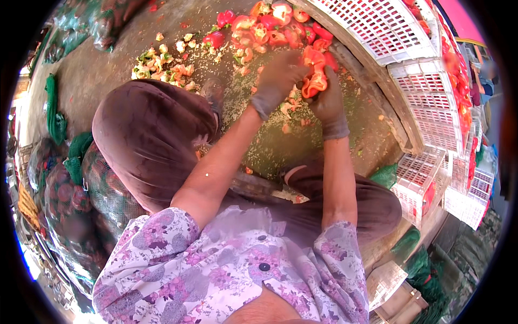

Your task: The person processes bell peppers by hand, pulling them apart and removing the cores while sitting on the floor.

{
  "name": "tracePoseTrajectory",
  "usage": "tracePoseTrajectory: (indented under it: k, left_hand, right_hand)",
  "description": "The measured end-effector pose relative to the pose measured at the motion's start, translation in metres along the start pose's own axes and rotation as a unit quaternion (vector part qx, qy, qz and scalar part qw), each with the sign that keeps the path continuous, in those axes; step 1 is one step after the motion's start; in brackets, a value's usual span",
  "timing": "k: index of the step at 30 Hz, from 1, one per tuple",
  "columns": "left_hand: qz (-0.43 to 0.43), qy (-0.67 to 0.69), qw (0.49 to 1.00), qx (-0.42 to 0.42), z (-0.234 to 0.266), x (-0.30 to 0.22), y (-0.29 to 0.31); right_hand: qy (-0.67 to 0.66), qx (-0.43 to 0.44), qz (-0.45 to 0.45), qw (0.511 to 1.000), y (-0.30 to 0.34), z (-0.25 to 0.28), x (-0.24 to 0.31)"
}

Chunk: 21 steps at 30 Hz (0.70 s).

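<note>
A cut-open red bell pepper (314, 83) is held up in front of me, with its hollow inside showing. My right hand (329, 105), in a brownish glove, closes on it from the right and below. Against its left side is my left hand (276, 81), gloved too and slightly blurred, with the fingers curled in. A small dark spot shows at those fingers, but what they hold I cannot make out. Just beyond both hands, a heap of red peppers (275, 35), many cut open, lies on the floor.
Pepper cores and trimmings (164, 65) lie left of the heap, with seeds scattered around. A wooden beam (377, 97) edges the right side. Beyond it stand stacked white crates (423, 86) with red peppers. Filled mesh sacks (70, 210) sit on the left; green netting (54, 110) lies nearby.
</note>
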<state>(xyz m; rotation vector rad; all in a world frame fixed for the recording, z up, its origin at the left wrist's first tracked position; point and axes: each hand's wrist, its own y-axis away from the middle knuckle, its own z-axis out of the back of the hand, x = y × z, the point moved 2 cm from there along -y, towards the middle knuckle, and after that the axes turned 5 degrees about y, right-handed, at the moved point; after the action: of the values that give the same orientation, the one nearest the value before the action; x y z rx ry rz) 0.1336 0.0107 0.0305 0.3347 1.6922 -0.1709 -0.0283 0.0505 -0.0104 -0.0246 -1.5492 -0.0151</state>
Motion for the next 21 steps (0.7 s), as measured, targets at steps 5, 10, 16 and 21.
tracePoseTrajectory:
  k: [5,10,16,21]
  left_hand:
    - [-0.1,-0.138,0.985,-0.019,0.004,-0.01,-0.001]
    - [0.003,0.108,0.994,-0.021,0.026,0.019,-0.006]
    - [-0.003,0.104,0.994,0.032,0.021,-0.004,0.006]
    - [0.063,0.354,0.933,0.016,0.017,0.034,-0.012]
  right_hand:
    - [0.218,-0.074,0.183,0.956,0.017,-0.018,0.015]
    - [-0.111,-0.066,-0.021,0.991,0.013,-0.018,0.023]
    - [-0.17,-0.07,0.022,0.983,0.012,-0.017,0.053]
    - [0.254,-0.253,0.017,0.933,-0.002,-0.026,0.072]
